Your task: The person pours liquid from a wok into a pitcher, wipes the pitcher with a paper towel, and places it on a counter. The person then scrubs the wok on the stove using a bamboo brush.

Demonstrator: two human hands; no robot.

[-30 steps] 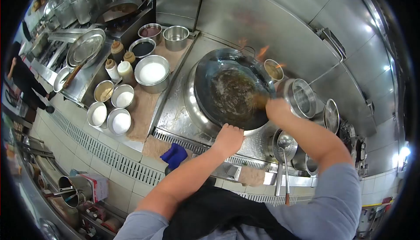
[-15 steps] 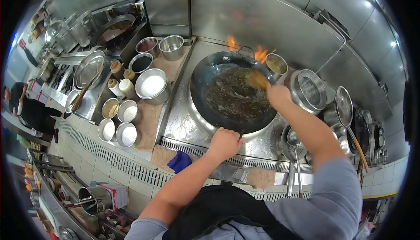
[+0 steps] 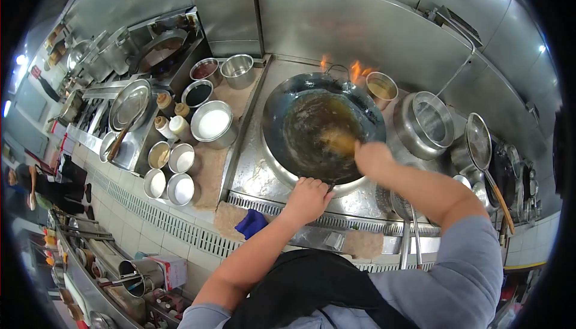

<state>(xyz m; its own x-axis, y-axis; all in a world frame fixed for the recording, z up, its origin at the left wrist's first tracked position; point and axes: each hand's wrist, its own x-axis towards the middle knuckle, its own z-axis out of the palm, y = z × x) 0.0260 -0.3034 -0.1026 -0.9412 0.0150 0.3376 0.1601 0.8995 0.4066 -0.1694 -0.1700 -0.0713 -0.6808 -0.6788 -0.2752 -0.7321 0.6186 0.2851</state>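
left hand (image 3: 308, 200): clenched on the near rim of the wok (image 3: 288, 95), grip closed around the near handle, probably to steady the pan on its burner ring.
right hand (image 3: 372, 156): closed around a brush (image 3: 339, 141); blurred tan head reaches down into the wok, grip wraps the handle end.
wok: large, round, dark metal, glossy wet inside; sits in the stove well at centre, brownish foamy liquid pooled at the bottom.
flames (image 3: 359, 71): orange tongues at the wok's far rim, so the burner looks lit.
stove top (image 3: 252, 167): brushed steel, scuffed, wet patches near the wok.
seasoning tubs (image 3: 169, 172): round steel cups with white and tan powders, clustered left of the wok, within arm's reach.
big bowl (image 3: 212, 123): steel, white contents, just far of the cups.
squeeze bottles (image 3: 170, 120): pale plastic, brown caps, upright.
blue cloth (image 3: 251, 223): crumpled, on the near ledge left of the left hand.
steel pot (image 3: 425, 123): shiny, right of the wok, empty-looking.
ladles (image 3: 408, 233): long handles, hanging down at the near right.
another person (image 3: 45, 188): far left, dark clothes, apart from this work.
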